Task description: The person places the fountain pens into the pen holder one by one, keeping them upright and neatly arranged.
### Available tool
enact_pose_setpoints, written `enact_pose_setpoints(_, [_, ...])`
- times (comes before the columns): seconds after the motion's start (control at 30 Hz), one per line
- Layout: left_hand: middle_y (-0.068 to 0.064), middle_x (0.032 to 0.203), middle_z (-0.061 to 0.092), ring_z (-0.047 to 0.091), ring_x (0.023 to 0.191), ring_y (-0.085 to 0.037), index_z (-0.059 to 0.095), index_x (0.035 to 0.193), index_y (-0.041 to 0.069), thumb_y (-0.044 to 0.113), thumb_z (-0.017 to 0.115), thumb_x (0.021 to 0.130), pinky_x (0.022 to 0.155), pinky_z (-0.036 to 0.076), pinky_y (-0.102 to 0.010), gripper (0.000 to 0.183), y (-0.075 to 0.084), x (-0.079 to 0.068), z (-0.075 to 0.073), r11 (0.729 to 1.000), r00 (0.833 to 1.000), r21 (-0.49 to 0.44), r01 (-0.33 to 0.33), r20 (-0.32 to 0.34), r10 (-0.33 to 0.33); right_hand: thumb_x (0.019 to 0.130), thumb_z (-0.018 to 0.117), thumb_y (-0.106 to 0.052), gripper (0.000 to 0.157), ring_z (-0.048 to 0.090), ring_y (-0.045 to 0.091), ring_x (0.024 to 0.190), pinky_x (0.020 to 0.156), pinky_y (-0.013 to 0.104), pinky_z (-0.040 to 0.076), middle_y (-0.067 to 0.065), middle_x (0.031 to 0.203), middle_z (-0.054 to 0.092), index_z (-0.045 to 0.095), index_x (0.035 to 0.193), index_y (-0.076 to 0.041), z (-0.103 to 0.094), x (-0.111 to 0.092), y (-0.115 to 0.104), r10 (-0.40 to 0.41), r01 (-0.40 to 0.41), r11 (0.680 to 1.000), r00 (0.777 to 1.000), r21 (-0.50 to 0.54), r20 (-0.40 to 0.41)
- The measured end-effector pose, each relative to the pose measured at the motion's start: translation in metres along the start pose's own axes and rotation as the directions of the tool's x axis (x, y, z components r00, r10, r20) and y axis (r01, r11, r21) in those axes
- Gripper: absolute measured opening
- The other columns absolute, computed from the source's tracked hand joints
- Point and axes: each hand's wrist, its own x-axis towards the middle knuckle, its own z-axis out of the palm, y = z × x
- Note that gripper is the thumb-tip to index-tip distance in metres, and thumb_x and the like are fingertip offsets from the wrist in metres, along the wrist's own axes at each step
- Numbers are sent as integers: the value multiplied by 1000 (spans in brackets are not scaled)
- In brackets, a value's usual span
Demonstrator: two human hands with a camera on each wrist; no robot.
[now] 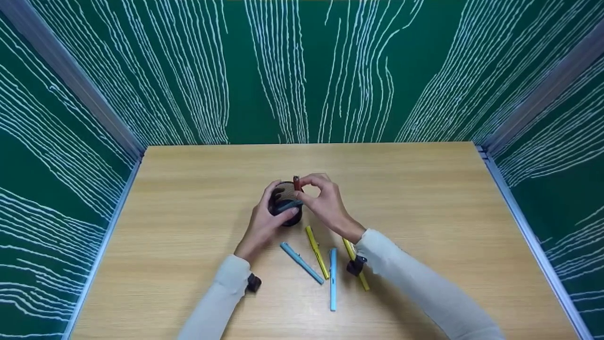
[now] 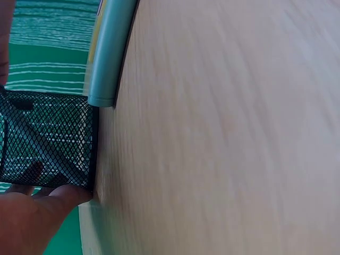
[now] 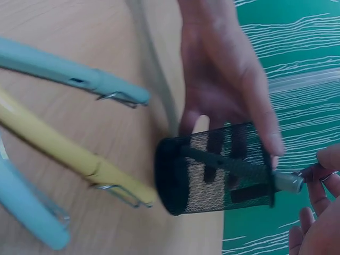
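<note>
My left hand [image 1: 265, 218] holds a black mesh pen cup [image 3: 170, 178] around its side, with the thumb near the rim in the head view. Inside the cup a teal pen [image 3: 289, 183] leans, its end sticking out past the rim. Between thumb and fingers my right hand [image 1: 329, 204] pinches a dark red pen [image 1: 297, 183] at the cup's mouth. Only a short part of that pen shows; the rest is hidden by the fingers and cup.
On the wooden table [image 1: 188, 203], nearer me than the cup, lie a blue pen [image 1: 302, 263], a yellow pen [image 1: 317, 252], a second blue pen [image 1: 333, 278] and another yellow pen [image 1: 364, 282], partly covered by the right wrist camera. Green walls [image 1: 264, 127] with white lines surround the table.
</note>
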Motion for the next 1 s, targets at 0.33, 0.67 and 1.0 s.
enact_pose_setpoints(0.33, [-8, 167, 49, 45, 153, -32, 36, 171, 20, 38, 87, 95, 129, 29, -60, 93, -2, 0, 0, 1000, 1000, -23, -14, 7, 14, 97, 84, -8, 18, 61, 26, 121, 110, 51, 45, 3, 114, 76, 82, 113, -1, 0, -7, 15, 17, -17, 1000, 1000, -17, 2])
enact_pose_setpoints(0.67, [-9, 164, 52, 51, 147, -32, 38, 171, 19, 40, 87, 94, 126, 34, -57, 94, -2, 1, 0, 1000, 1000, -11, -19, 3, 19, 99, 82, -10, 10, 60, 23, 118, 109, 49, 45, 1, 111, 76, 83, 108, -6, -2, -10, 18, 15, -15, 1000, 1000, 0, 3])
enact_pose_setpoints(1.0, [-12, 163, 53, 51, 148, -34, 40, 170, 22, 36, 87, 95, 126, 33, -59, 90, -1, 0, 0, 999, 1000, -31, -21, -3, 21, 102, 81, -19, 15, 58, 22, 121, 110, 49, 41, -1, 114, 74, 84, 114, -10, -10, -16, 23, 50, -50, 999, 999, 12, 16])
